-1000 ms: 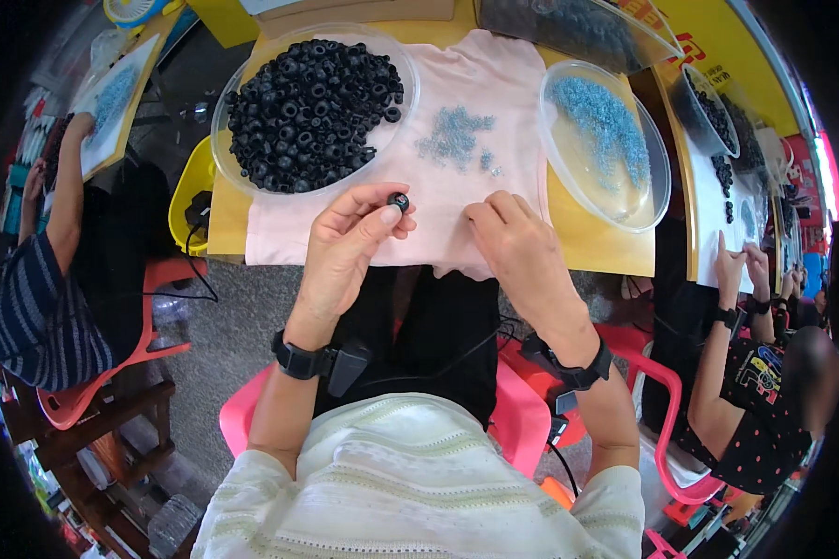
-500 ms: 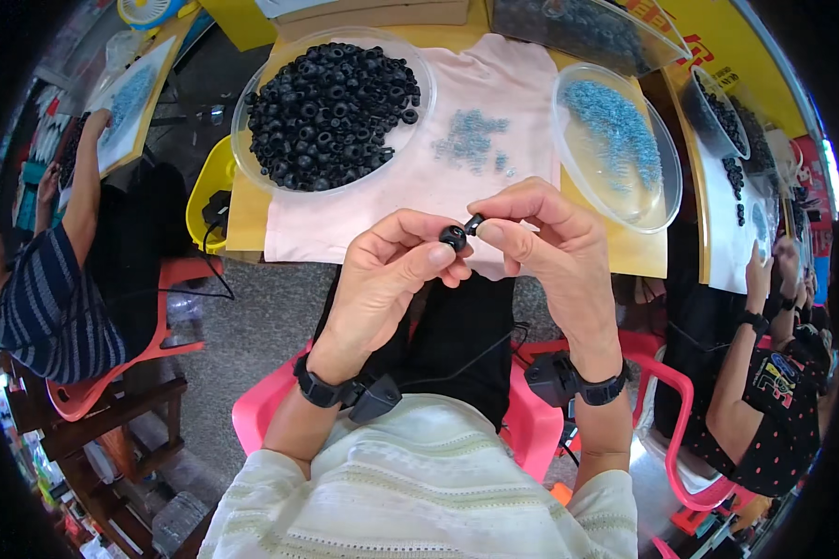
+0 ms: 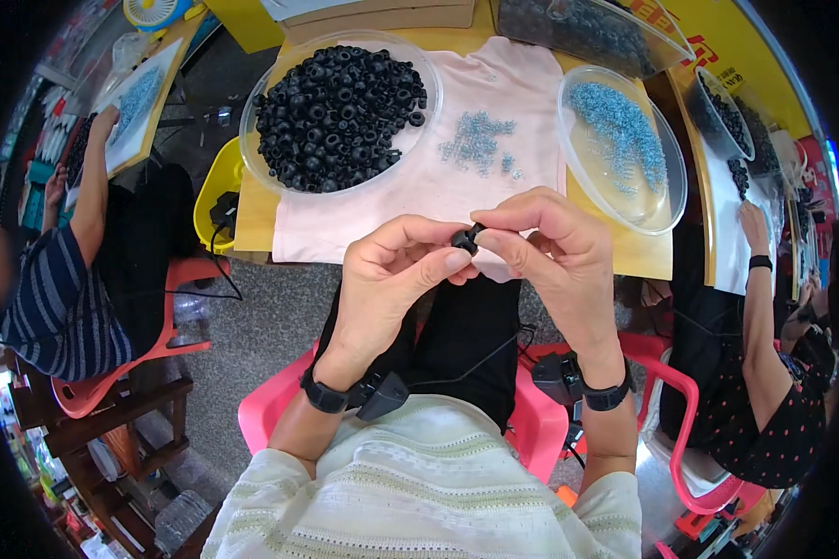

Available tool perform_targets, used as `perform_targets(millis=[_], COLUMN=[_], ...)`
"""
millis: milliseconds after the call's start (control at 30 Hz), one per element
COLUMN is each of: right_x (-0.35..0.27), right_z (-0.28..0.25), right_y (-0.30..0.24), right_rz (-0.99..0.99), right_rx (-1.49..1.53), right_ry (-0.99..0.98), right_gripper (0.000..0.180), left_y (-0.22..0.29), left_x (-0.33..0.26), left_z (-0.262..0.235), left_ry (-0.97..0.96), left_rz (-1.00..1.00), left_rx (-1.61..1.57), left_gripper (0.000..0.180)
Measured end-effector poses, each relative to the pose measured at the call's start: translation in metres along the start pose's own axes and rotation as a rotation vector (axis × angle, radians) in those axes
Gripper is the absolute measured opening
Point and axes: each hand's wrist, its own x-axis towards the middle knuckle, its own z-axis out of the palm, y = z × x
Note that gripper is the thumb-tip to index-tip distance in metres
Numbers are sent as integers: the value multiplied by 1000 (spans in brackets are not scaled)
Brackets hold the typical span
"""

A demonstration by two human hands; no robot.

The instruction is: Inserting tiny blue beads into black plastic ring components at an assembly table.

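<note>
My left hand (image 3: 389,281): thumb and fingers grip a black part (image 3: 462,243) over the near edge of the cloth (image 3: 319,229).
My right hand (image 3: 566,256): pinches a black piece (image 3: 476,229) against that part; whether they are joined, I can't tell.
Bowl (image 3: 247,156): clear, heaped with black rings (image 3: 336,121), lapping the cloth's left edge.
Blue bits (image 3: 478,140): a loose patch on the cloth, beyond my fingers.
Tub (image 3: 598,194): clear, more blue bits inside, on the desk (image 3: 641,258) at the cloth's right edge.
Box (image 3: 382,20) and bin (image 3: 576,39): these close off the cloth's far side.
</note>
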Motion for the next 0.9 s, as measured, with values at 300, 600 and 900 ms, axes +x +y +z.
perform_targets(millis=[300,600,900], right_x=[-6,-3,-4], right_z=[17,16,20], right_y=[25,25,30], right_rz=[11,15,-50], right_rx=[265,220,140], right_ry=[80,119,128], right_gripper=[14,15,13], left_y=[-19,-4,-9], left_x=[6,11,8], left_z=[-7,2,-5], left_ry=[-69,21,-7], left_rz=[-143,6,-77], left_rx=[-370,-14,-206], left_gripper=[20,20,17])
